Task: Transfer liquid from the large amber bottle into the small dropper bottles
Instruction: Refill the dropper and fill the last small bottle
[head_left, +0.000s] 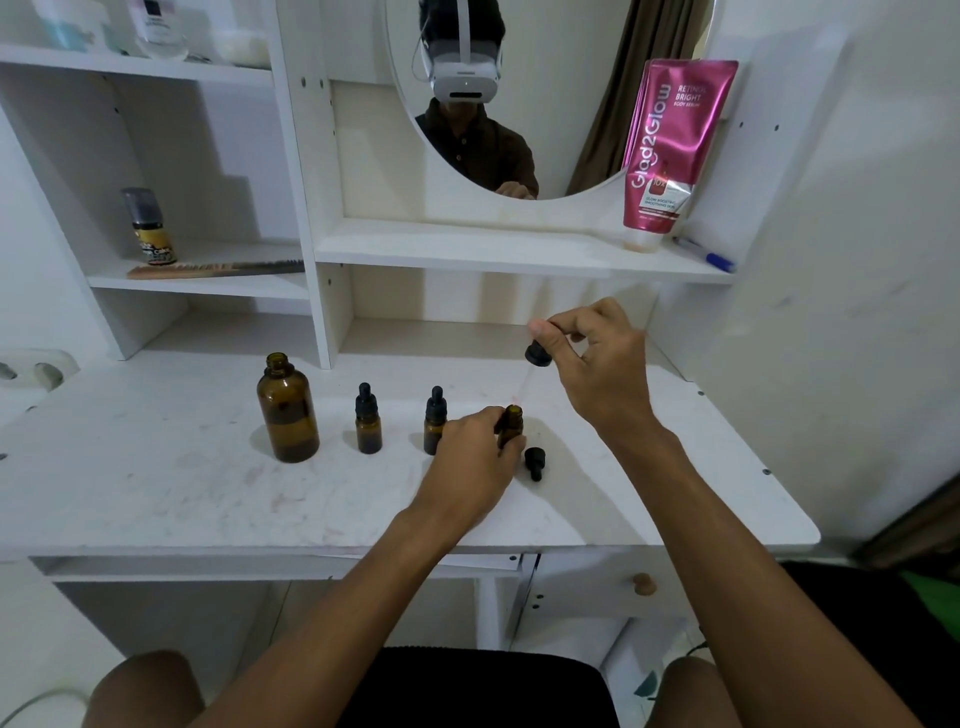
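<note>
While the right hand (597, 358) lifts a dropper cap, the scene reads as follows.

Step in hand: the small open dropper bottle (511, 423) stands uncapped, steadied by the left hand (470, 457); I judge it is being filled or made ready for filling.

Right hand fingers: thumb and fingertips pinched narrow on the black dropper cap (537, 354), held up behind and to the right of the open bottle. A thin glass pipette seems to hang under it, but it is too faint to be sure.

Left hand fingers: curled around the open bottle's body, holding it upright.

Large amber bottle (287, 410): uncapped, far left of the open bottle, with liquid only in its low part.

Other small bottles: two capped dropper bottles (369, 421) (434, 418) stand between the large bottle and the open one.

Loose cap (534, 461): lies on its side just right of the open bottle.

Next move: it probably calls for guiding the pipette tip straight into the narrow neck, with a steady bottle.

Surface: white vanity desk (156, 483), with faint reddish stains.

Room: shelves and an oval mirror (519, 104) behind the open bottle; a pink Glad2Glow tube (670, 150) on the shelf above right.
</note>
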